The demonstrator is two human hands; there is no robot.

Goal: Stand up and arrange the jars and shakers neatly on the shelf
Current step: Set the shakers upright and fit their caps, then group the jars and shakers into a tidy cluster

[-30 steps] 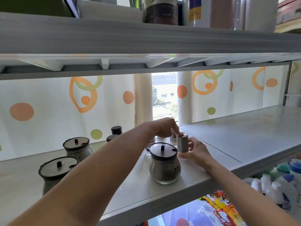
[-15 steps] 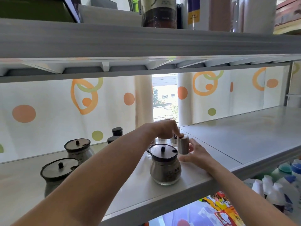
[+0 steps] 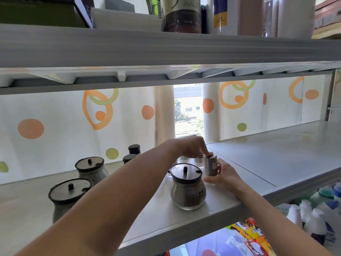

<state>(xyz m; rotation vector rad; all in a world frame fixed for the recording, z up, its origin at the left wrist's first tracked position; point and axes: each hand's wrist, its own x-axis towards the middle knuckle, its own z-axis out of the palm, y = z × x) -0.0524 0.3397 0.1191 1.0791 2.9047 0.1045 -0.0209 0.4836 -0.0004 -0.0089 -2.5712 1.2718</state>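
Note:
A small steel shaker [image 3: 211, 165] stands upright on the white shelf [image 3: 203, 207]. My right hand [image 3: 222, 175] wraps it from the right and below. My left hand [image 3: 191, 146] reaches over from the left, fingertips pressing on the shaker's top. Just in front sits a round jar with a black lid [image 3: 187, 187]. Two like jars stand further left, the near jar [image 3: 69, 195] and the back jar [image 3: 91, 169]. Two dark-capped shakers [image 3: 134, 149] stand behind my left arm. Clear shakers [image 3: 200, 159] are partly hidden behind my left hand.
The shelf's right half [image 3: 276, 154] lies bare. An upper shelf [image 3: 166, 48] with bottles hangs close overhead. Spotted curtains [image 3: 73, 126] close the back. Below the shelf edge are spray bottles [image 3: 313, 217] and bright packets [image 3: 249, 231].
Both hands stay on the steel shaker, which has shifted hardly at all. The view has tilted slightly; the jars look unmoved.

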